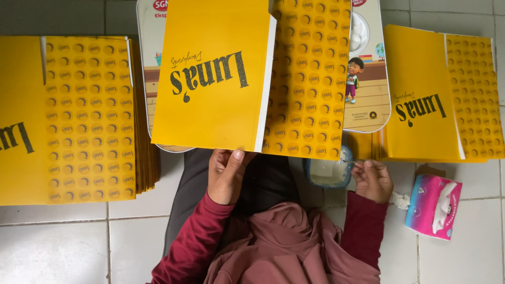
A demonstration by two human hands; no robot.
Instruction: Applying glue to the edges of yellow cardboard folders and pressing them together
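Observation:
My left hand (226, 176) pinches the near edge of a yellow folded card sheet (210, 79) with black lettering, thumb on top. The sheet lies over another yellow sheet with a patterned panel of dark rings (307, 79). Both rest on a flat rounded tin (371, 68) with a cartoon picture. My right hand (373, 181) lies on the floor with fingers loosely curled and nothing in it. Its fingertips are beside a small blue-rimmed tub (329, 171) that holds something pale.
A stack of the same yellow sheets (89, 115) lies on the left and another stack (442, 94) on the right. A pink tissue pack (434, 205) and a small white wad (402, 200) sit at the right on the white tiled floor (63, 247).

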